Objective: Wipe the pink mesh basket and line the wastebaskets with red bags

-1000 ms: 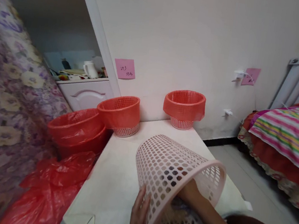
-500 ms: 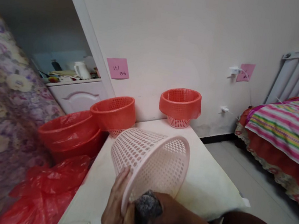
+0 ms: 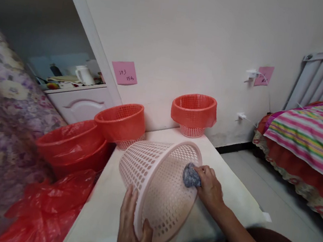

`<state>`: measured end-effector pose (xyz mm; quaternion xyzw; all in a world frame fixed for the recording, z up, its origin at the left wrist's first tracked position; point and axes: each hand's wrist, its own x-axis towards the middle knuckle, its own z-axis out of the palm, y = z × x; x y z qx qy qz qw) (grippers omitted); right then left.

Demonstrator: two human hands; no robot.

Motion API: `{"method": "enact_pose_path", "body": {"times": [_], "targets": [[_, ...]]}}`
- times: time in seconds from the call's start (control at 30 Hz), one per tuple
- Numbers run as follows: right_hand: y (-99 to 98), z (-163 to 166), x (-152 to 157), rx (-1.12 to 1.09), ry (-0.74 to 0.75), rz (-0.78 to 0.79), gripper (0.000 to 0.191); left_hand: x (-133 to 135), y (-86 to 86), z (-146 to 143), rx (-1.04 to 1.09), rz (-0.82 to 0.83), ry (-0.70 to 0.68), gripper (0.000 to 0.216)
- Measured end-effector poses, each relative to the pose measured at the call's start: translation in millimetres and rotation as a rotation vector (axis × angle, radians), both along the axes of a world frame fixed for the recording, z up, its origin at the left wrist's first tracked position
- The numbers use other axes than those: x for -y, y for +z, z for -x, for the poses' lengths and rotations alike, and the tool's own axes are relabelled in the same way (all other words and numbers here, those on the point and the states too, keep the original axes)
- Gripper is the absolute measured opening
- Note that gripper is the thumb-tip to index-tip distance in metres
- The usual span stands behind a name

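Note:
A pale pink perforated plastic basket [image 3: 153,176] lies tilted on its side over the white table [image 3: 223,194], its open mouth turned toward me. My left hand [image 3: 130,233] grips the basket's near rim from the left, thumb over the edge. My right hand [image 3: 208,187] is closed on a small grey cloth wad [image 3: 190,176] and presses it against the right side of the rim, just inside the mouth.
Two more baskets lined with red bags [image 3: 194,111] [image 3: 122,121] stand at the table's far edge by the wall. A large red-bagged tub [image 3: 71,144] and loose red plastic bags [image 3: 43,208] lie left of the table. A striped bed [image 3: 312,134] is at right.
The basket was turned so its mouth faces me more. My right hand came out from the lower rim and moved up to the right rim with the grey cloth. My left hand slid lower.

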<state>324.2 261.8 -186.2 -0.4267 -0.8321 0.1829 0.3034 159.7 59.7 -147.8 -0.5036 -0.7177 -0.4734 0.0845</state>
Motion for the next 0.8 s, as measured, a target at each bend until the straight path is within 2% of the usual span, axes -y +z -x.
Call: {"method": "enact_pose_path", "body": {"times": [0.13,0.23,0.3,0.4,0.43,0.47,0.5,0.57,0.6,0.7,0.8], "targets": [[-19.3,18.3,31.6,0.036,0.202,0.109,0.048,-6.9,-15.0,-7.5,0.125,-0.085,0.036,0.069],[-20.7,29.9,55.9,-0.007,0.418,0.242,0.037,-10.4,-18.2,-14.2,0.194,-0.113,0.037,0.067],[-16.5,34.8,65.1,-0.095,0.596,0.422,0.042,-11.0,-15.0,-16.0,0.254,-0.111,0.046,0.067],[-13.5,38.1,68.4,-0.337,0.878,0.844,0.049,-9.4,-1.2,-10.5,0.297,-0.095,0.045,0.063],[-14.6,38.3,67.6,-0.355,0.914,0.878,0.048,-8.3,5.3,-6.6,0.280,-0.090,0.030,0.061],[-16.7,37.9,66.2,-0.316,0.884,0.811,0.045,-7.0,12.2,-2.1,0.246,-0.079,0.009,0.059],[-19.2,37.1,64.1,-0.230,0.797,0.661,0.040,-5.6,19.2,2.7,0.197,-0.067,-0.019,0.059],[-22.6,33.4,58.2,-0.066,0.562,0.342,0.034,-2.8,32.7,11.4,0.076,-0.033,-0.081,0.060],[-22.5,30.6,54.4,-0.028,0.457,0.244,0.035,-1.8,39.0,14.6,0.014,-0.014,-0.103,0.061],[-12.3,19.4,40.9,-0.046,0.279,0.111,0.052,-2.0,56.9,17.3,-0.138,0.043,-0.151,0.064],[3.1,10.5,29.4,-0.116,0.135,-0.114,0.061,-7.5,72.0,12.2,-0.210,0.103,-0.166,0.066]]}}
